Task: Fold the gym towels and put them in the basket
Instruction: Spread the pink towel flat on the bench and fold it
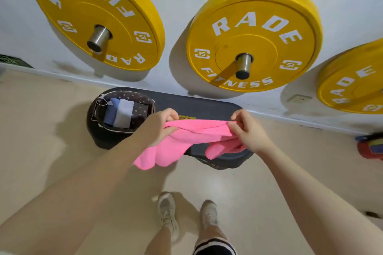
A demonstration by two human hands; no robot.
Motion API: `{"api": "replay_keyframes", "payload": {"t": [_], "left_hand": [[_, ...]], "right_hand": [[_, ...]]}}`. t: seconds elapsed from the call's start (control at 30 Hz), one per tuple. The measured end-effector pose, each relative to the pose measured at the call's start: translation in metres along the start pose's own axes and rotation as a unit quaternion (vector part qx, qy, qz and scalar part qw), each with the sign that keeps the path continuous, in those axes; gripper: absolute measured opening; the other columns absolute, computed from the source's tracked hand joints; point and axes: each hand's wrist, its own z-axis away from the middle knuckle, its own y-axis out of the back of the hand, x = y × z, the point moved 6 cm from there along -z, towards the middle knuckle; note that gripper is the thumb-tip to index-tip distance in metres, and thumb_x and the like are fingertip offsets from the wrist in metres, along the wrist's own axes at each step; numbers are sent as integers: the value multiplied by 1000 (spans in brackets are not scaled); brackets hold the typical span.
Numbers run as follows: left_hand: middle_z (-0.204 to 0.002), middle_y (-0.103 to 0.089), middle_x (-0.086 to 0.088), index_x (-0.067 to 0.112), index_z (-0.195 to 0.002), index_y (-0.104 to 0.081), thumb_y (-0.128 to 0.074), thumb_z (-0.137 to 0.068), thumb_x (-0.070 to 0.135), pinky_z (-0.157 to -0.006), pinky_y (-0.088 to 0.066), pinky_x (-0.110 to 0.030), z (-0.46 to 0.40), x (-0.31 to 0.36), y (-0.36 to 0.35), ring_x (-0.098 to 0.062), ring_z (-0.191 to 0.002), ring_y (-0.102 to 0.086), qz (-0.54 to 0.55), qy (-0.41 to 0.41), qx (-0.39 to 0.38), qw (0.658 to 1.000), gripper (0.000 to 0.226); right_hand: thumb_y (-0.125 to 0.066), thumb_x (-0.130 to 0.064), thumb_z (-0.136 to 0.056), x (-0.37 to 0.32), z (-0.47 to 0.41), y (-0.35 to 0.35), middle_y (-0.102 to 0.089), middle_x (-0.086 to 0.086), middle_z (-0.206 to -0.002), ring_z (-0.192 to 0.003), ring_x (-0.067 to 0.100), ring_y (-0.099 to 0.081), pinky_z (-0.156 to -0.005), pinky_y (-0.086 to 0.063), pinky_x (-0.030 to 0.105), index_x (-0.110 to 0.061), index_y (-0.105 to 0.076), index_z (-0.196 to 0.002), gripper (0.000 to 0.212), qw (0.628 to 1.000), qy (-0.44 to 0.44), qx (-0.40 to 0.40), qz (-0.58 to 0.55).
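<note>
I hold a pink towel (186,141) stretched above a dark padded bench (199,105). My left hand (161,124) pinches its upper left corner and my right hand (246,128) pinches the upper right corner. The rest of the cloth hangs down in loose folds below both hands. A dark dotted fabric basket (143,99) sits on the left end of the bench, just left of my left hand. Inside it lie folded towels, a blue one (110,113) and a pale grey one (124,114).
Yellow weight plates (252,37) hang on steel pegs on the white wall behind the bench. A red and blue object (371,147) lies on the floor at the right. My two feet in light shoes (167,211) stand on the beige floor in front of the bench.
</note>
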Motion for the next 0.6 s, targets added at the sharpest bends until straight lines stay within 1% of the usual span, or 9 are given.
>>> {"api": "replay_keyframes", "payload": {"t": [0.13, 0.2, 0.23, 0.3, 0.33, 0.4, 0.43, 0.5, 0.6], "left_hand": [[-75, -60, 5, 20, -85, -62, -58, -87, 23, -62, -36, -4, -32, -37, -10, -17, -78, -53, 1, 83, 4, 997, 6], [-57, -55, 8, 24, -73, -56, -56, -89, 26, -59, -38, -13, -46, -46, -21, -21, -71, -50, 37, 102, 8, 994, 17], [-53, -51, 7, 23, -68, -53, -53, -91, 23, -64, -38, -21, -53, -51, -29, -22, -69, -48, 35, 103, 6, 994, 24], [-56, -51, -7, 13, -67, -56, -51, -93, 16, -70, -33, -31, -66, -58, -50, -27, -71, -47, 20, 88, -8, 996, 27], [-65, -56, -13, 4, -74, -61, -52, -93, 15, -71, -33, -32, -70, -63, -62, -29, -76, -50, 11, 81, -13, 997, 24], [-79, -65, -16, -3, -87, -66, -54, -92, 19, -70, -34, -29, -77, -77, -88, -24, -77, -55, 0, 67, -23, 997, 26], [-78, -64, -16, -3, -87, -67, -54, -91, 21, -67, -33, -27, -80, -86, -102, -16, -71, -52, -1, 64, -32, 997, 27], [-67, -58, -15, 0, -76, -65, -53, -89, 26, -61, -31, -27, -88, -101, -124, -8, -62, -41, -13, 62, -60, 996, 31], [-51, -43, -7, 14, -52, -47, -52, -89, 36, -58, -29, -32, -107, -120, -151, -15, -55, -35, -88, 69, -126, 986, 43]], "right_hand": [[-59, -16, -86, 23, -22, -8, -55, -4, -77, -74, 19, -50, -64, -34, 27, -18, -49, -82, 11, 993, 18, -43, 104], [-57, -14, -87, 44, -35, -8, -57, -1, -82, -77, 20, -51, -66, -35, 27, -17, -51, -82, 9, 992, 4, -18, 123], [-56, -15, -89, 57, -40, -8, -57, -1, -83, -77, 21, -50, -67, -36, 28, -16, -52, -84, 6, 991, -11, -1, 134], [-53, -20, -90, 88, -49, -13, -55, -1, -82, -77, 22, -51, -71, -42, 32, -16, -53, -84, 8, 986, -54, 20, 158], [-53, -23, -90, 105, -51, -19, -54, -1, -80, -77, 24, -52, -73, -45, 34, -18, -52, -81, 10, 981, -76, 14, 176], [-55, -26, -87, 138, -55, -35, -51, 1, -73, -75, 29, -55, -75, -48, 36, -21, -52, -74, 14, 974, -111, -40, 191], [-55, -25, -87, 152, -56, -43, -50, 2, -71, -69, 29, -55, -71, -48, 33, -22, -51, -69, 18, 974, -127, -80, 170], [-57, -21, -87, 176, -59, -56, -55, 6, -70, -59, 22, -54, -61, -44, 22, -26, -49, -62, 27, 968, -150, -163, 120], [-60, -21, -86, 209, -82, -60, -59, -2, -71, -74, 18, -53, -60, -37, 14, -24, -50, -63, 26, 956, -171, -216, 103]]}}
